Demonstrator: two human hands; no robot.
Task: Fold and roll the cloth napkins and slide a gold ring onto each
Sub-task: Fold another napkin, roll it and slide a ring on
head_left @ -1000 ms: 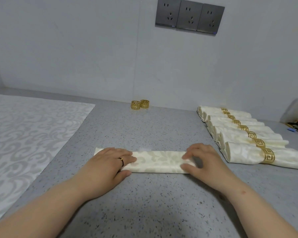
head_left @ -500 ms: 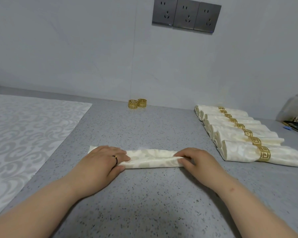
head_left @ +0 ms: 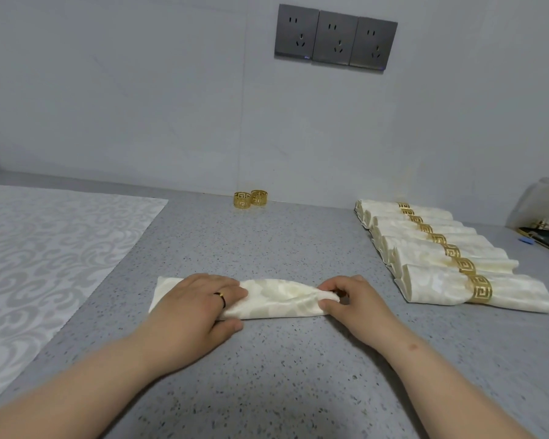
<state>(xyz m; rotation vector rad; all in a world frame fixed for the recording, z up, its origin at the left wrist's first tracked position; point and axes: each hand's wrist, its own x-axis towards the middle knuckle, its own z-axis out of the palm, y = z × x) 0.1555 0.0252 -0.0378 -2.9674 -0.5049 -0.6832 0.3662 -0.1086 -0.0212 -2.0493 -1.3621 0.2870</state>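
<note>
A cream patterned napkin point(head_left: 276, 299), folded into a long strip, lies across the grey speckled counter point(head_left: 282, 375) in front of me. My left hand point(head_left: 197, 307) lies over its left part, fingers on top and thumb below the near edge. My right hand point(head_left: 352, 304) pinches the strip's right end, and the cloth bulges upward between the two hands. Two loose gold rings point(head_left: 251, 198) stand by the wall at the back. Several rolled napkins with gold rings point(head_left: 438, 258) lie in a row at the right.
A large white patterned cloth point(head_left: 45, 264) is spread over the counter at the left. A clear container point(head_left: 542, 210) and dark objects sit at the far right edge. Three grey wall sockets point(head_left: 335, 38) are mounted above.
The flat strip has become narrower and puffed up between my hands. My right hand went from lying on the end to pinching it.
</note>
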